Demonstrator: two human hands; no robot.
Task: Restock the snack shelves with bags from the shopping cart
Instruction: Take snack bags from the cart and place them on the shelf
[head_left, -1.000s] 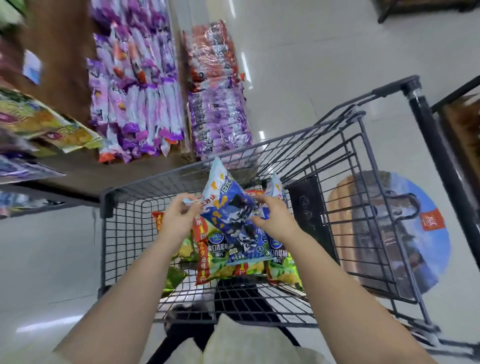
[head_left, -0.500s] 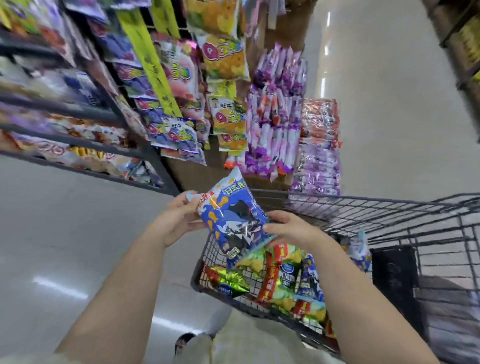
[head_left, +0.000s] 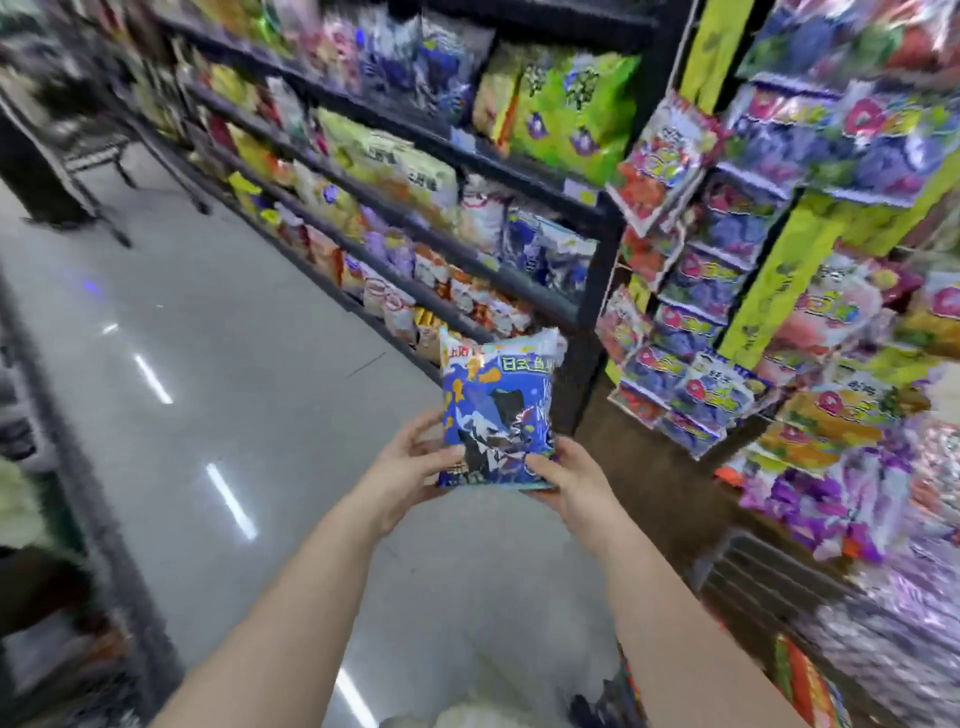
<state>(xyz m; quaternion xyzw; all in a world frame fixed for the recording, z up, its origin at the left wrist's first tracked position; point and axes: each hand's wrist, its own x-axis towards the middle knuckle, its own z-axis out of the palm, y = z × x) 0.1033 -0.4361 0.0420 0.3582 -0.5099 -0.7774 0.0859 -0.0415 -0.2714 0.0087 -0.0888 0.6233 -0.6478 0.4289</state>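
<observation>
Two-handed hold: fingers of left hand (head_left: 415, 457) and right hand (head_left: 566, 475) curled round lower corners of the blue snack bag (head_left: 498, 410). Lifted out of the shopping cart (head_left: 748, 566), now upright before the snack shelves (head_left: 519, 171). Likely next: a slot beside matching bags (head_left: 545, 249).

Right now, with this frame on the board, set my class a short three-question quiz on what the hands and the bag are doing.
1. True or false: the left hand and the right hand both hold the blue snack bag.
2. Where is the bag? A) lying on the floor. B) held upright in front of the snack shelves. C) already set on a shelf.
3. Fill in: the hands grip the bag at its ____ end.
Key: 1 true; 2 B; 3 lower.
</observation>
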